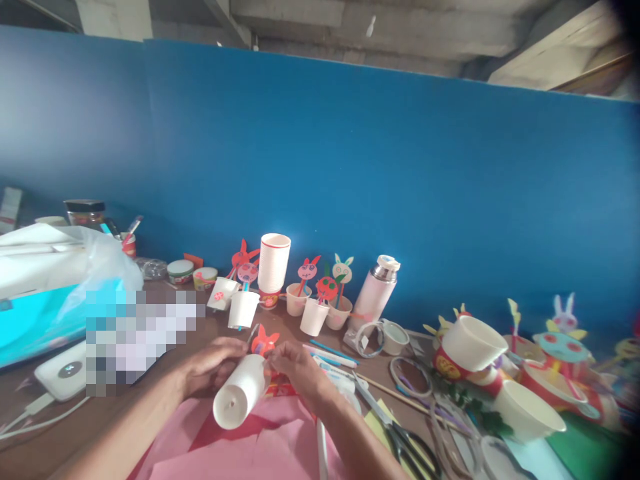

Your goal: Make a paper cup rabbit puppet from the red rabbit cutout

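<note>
A white paper cup (241,392) lies tilted between my hands, its base toward me with a small hole in the middle. My left hand (217,363) is at the cup's upper left side, fingers curled against it. My right hand (293,363) pinches at the cup's right rim; what its fingertips hold is too small to tell. An orange paper figure with pointed ears (264,339) shows just beyond the cup's mouth, between the hands. Pink paper (220,457) lies below the cup.
Behind stand cups with paper animal faces (244,310), stacked cups (274,263) and a thermos (375,293). At right are black-handled scissors (395,427), tape rings (410,377) and more decorated cups (473,343). A plastic bag (60,287) and power bank (63,370) are at left.
</note>
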`<action>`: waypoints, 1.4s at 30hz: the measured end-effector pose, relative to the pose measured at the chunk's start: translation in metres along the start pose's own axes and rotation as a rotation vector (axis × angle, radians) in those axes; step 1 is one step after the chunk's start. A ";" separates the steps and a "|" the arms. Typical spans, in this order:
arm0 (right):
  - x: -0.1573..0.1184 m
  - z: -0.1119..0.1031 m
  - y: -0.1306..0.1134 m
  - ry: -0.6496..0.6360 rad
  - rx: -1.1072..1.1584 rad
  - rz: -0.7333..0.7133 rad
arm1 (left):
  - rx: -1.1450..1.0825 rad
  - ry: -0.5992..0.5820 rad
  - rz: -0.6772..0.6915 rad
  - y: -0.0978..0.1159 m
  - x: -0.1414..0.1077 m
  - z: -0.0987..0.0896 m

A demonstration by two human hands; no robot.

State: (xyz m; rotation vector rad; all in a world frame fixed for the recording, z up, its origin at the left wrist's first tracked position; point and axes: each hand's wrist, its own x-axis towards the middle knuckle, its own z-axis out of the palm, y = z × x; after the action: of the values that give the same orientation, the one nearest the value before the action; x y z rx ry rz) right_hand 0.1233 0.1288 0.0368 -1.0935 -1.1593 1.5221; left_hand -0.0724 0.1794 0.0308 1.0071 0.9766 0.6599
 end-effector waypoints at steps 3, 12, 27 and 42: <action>0.001 0.000 0.002 -0.006 -0.008 -0.052 | -0.058 -0.001 -0.038 0.002 -0.002 0.003; 0.000 0.002 -0.002 -0.076 -0.038 -0.124 | -0.028 -0.061 -0.034 0.005 -0.007 0.011; -0.018 -0.013 -0.056 0.006 -0.073 -0.209 | 0.037 0.040 0.144 0.033 -0.032 0.041; -0.062 -0.004 -0.098 0.198 -0.515 -0.376 | 0.420 0.124 0.497 0.063 -0.049 0.078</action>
State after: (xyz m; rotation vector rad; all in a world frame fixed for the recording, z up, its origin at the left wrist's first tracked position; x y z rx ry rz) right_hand 0.1534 0.0836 0.1400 -1.2369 -1.5571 0.8242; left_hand -0.0247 0.1347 0.1209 1.6246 1.0017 0.9577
